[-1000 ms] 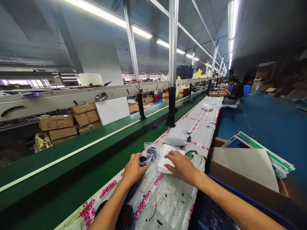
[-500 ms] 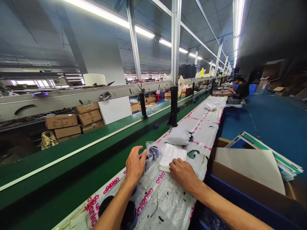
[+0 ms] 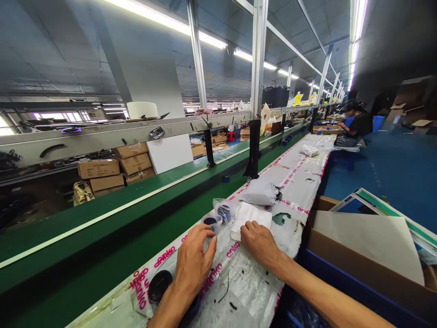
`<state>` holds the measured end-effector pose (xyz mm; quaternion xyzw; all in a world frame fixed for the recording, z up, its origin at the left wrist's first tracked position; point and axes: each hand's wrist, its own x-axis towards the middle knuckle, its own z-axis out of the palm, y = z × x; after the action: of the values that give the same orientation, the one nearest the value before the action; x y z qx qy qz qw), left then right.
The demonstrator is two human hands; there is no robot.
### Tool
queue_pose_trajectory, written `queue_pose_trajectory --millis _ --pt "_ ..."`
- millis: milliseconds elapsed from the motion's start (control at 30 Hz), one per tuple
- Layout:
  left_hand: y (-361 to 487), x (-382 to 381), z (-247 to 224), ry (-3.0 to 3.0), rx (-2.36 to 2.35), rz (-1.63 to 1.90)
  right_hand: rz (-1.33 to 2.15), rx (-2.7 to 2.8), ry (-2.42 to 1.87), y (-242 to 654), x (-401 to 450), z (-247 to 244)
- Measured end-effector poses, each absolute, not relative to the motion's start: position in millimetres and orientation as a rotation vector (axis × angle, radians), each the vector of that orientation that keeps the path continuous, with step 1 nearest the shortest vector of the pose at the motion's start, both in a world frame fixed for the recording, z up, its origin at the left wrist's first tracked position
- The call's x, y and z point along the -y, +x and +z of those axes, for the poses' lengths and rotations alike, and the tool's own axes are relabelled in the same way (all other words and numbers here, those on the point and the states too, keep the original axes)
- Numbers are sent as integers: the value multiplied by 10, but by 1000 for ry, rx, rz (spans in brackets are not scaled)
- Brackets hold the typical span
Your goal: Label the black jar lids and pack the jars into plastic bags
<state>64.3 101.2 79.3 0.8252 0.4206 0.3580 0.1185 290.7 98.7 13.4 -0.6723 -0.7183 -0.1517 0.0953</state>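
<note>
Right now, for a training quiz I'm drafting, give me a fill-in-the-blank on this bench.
The right hand rests on a ____ folded item. A round black disc lies beside the ____ hand. A seated person works far down the bench, on the ____ side of it in this view.

Missing words: white; left; right.

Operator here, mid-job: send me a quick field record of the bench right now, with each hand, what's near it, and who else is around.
left hand: curled just short of the clear plastic cup, grip unclear
right hand: resting on the folded white sheet
nearby: black round lid beside left hand; clear bag of blue items; grey poly mailer beyond the sheet
surface: plastic sheeting printed in pink
others: co-worker seated farther along the bench
</note>
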Motion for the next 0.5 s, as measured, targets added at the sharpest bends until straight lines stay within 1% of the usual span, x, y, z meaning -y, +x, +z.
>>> queue_pose_trajectory --millis 233,500 --pt "457 -729 679 2468 -1200 969 -487 2198 -1918 2794 -1009 115" --pt "356 -444 465 2565 -1072 953 -412 2081 -2009 2833 -1010 113"
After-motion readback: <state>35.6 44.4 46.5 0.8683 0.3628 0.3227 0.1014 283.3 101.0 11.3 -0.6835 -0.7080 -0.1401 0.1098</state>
